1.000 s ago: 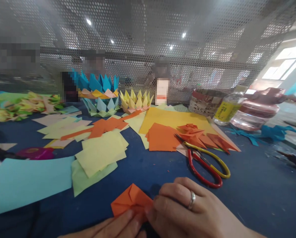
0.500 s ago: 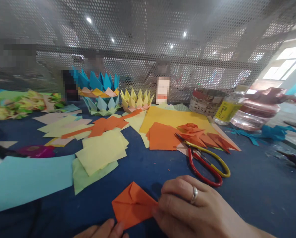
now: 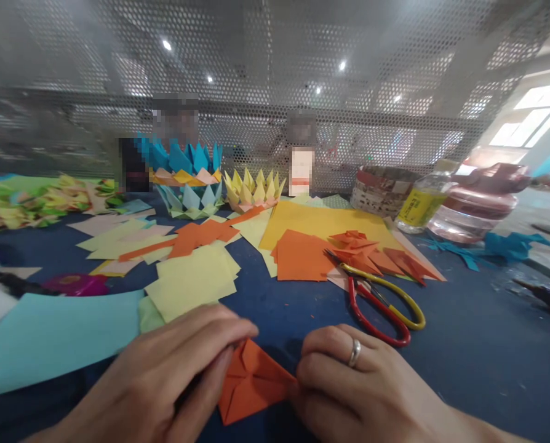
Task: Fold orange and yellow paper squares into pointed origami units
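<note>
Between my hands, low in the view, lies a folded orange paper (image 3: 251,384) with creases and flaps meeting near its middle. My right hand (image 3: 349,381), with a ring on one finger, pinches its right corner. From the left, my left hand (image 3: 178,363) grips the paper's left side, fingers bent over the edge and thumb beneath; the fingers cover that corner. Scissors (image 3: 383,301) with one red and one yellow handle lie just beyond my right hand. Pale yellow paper squares (image 3: 194,280) are stacked beyond my left hand.
A light blue sheet (image 3: 63,338) lies left. Farther back are orange squares (image 3: 302,255), folded orange pieces (image 3: 355,246), a yellow sheet (image 3: 330,215), blue folded-paper pieces (image 3: 183,157) and a yellow paper crown (image 3: 256,187). A labelled bottle (image 3: 420,206) and pink jar (image 3: 478,203) stand right.
My left hand has come up from the bottom edge onto the paper's left side. The paper's left corner is now covered, and a lower-left flap looks folded inward. My right hand keeps its pinch.
</note>
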Motion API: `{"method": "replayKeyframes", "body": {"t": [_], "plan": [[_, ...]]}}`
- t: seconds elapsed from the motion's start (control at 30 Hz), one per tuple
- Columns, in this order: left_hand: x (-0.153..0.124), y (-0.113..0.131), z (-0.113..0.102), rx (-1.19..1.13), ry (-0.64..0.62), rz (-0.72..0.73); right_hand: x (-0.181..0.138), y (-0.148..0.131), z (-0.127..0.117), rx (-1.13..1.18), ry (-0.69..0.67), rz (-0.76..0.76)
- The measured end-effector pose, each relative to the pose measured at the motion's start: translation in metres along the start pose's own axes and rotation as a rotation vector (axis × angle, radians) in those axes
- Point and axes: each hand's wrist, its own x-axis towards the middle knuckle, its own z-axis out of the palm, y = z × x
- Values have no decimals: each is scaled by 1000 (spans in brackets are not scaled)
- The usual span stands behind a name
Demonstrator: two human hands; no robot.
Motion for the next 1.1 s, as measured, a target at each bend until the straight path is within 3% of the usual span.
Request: {"method": "replayKeyframes", "body": {"t": [0.1,0.13,0.17,0.37,0.5,0.6,0.73,0.9,1.0,1.03,1.07,1.1], "plan": [[23,2,-3,-170,-150,7,5,-2,-10,-12,-22,-7],[25,2,-3,-214,-193,-2,7,-3,-15,-22,-77,-15],[26,2,-3,-247,-225,-25,8,-5,-20,-34,-237,20],[36,-3,-7,-452,-393,-187,10,-8,-29,-73,-246,-6],[44,-7,-13,-567,-548,-9,8,-6,-22,-86,-242,-1],[40,-8,-15,-583,-589,72,8,-6,-21,-87,-240,17],[31,-3,-9,-534,-519,211,9,-6,-23,-81,-282,13],[30,10,6,-374,-142,472,11,-4,-24,-86,-423,93],[26,11,7,-197,-39,520,12,-4,-26,-89,-454,120],[21,10,5,-152,64,507,12,-5,-27,-82,-443,128],[16,7,4,-92,45,504,13,-5,-28,-73,-425,141],[9,5,2,4,-55,548,14,-6,-29,-63,-399,155]]}}
